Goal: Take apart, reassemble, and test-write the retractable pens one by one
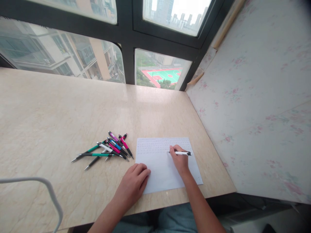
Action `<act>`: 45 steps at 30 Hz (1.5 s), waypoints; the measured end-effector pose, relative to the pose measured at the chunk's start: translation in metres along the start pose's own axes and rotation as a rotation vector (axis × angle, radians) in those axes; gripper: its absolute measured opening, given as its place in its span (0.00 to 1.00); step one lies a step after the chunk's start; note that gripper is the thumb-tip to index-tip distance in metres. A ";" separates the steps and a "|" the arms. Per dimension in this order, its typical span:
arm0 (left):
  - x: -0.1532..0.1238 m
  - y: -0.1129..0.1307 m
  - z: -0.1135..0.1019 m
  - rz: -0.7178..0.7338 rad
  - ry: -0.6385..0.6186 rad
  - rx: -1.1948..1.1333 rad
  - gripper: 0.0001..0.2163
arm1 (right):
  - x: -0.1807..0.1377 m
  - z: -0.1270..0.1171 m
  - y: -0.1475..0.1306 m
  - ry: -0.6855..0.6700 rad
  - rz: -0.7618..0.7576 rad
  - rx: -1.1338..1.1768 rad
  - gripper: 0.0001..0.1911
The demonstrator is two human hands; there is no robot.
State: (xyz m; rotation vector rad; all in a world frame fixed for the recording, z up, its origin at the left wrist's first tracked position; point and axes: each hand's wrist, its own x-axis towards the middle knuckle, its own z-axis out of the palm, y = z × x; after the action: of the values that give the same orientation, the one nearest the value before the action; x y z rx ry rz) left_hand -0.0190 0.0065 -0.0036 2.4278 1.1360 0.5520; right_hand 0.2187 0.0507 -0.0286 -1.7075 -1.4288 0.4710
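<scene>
A sheet of white paper (162,176) lies on the counter in front of me, with rows of small handwriting across its upper part. My right hand (180,161) is closed around a white pen (181,153) with a black end. The pen's tip meets the paper near the lowest written row, as far as I can see. At the sheet's lower left edge, my left hand (136,181) rests palm down with its fingers loosely bent, partly over the paper. Just left of the sheet lies a loose pile of pens (107,150) in green, pink, blue, purple and white.
The pale marble-patterned counter (60,113) runs back to a dark window frame (127,58). A wall with floral paper (243,113) bounds the right side. A grey-white cable (50,187) curves at the lower left. My lap shows below the counter's front edge.
</scene>
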 end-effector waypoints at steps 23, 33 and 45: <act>0.001 0.001 -0.002 -0.015 0.013 -0.033 0.08 | 0.000 0.000 0.001 0.003 -0.019 -0.035 0.21; 0.001 0.001 -0.003 -0.009 0.009 -0.017 0.08 | 0.000 0.000 0.000 0.003 -0.013 -0.016 0.21; 0.002 0.001 -0.002 0.005 0.032 -0.011 0.07 | 0.000 0.000 -0.001 0.013 -0.004 -0.013 0.21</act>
State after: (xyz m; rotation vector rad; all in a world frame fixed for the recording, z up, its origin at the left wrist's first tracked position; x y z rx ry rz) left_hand -0.0185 0.0076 -0.0010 2.4209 1.1372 0.5989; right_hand 0.2182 0.0506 -0.0273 -1.7150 -1.4286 0.4491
